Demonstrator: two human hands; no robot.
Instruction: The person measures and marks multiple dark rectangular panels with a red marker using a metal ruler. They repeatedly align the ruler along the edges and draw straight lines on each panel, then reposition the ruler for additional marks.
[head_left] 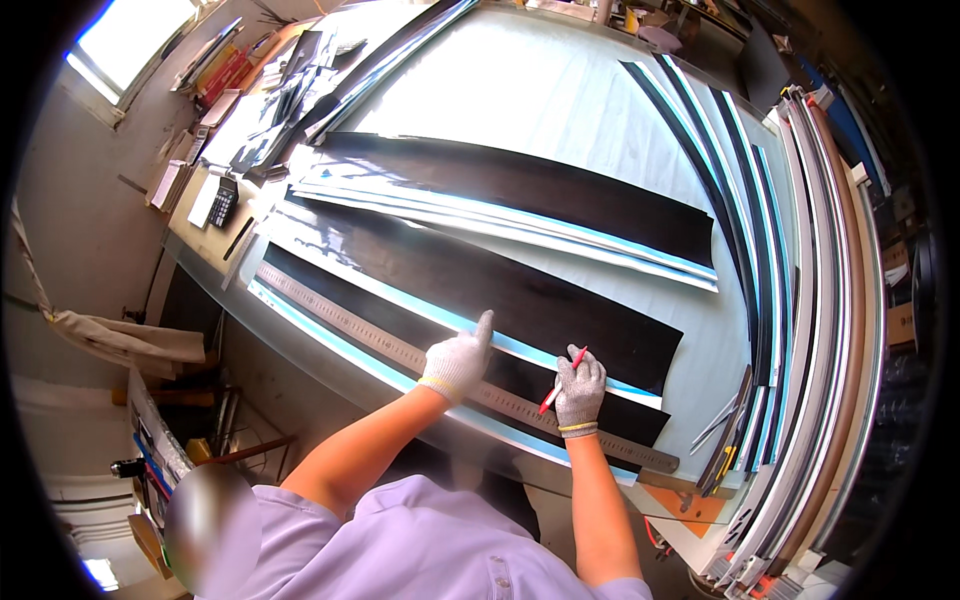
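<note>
Both my hands wear pale knit gloves. My left hand (458, 364) rests beside the long steel ruler (375, 340), one finger stretched out onto the blue-and-white edge of a black sheet (560, 310); it holds nothing that I can see. In my right hand (582, 398) a red pen (549, 400) is gripped, slanting across the fingers above the sheet's near edge. The ruler lies lengthwise on a narrower black strip (640, 424), close to the table's front edge. Beyond, another wide black sheet (560, 196) with light edges lies roughly parallel.
Long black, white and blue strips (745, 230) lie bundled along the glass-topped table's (520, 75) right side, next to stacked long profiles (825, 300). A calculator (224, 202), papers and black scraps (285, 105) occupy the left end. Thin dark rods (722, 445) lie near the right front corner.
</note>
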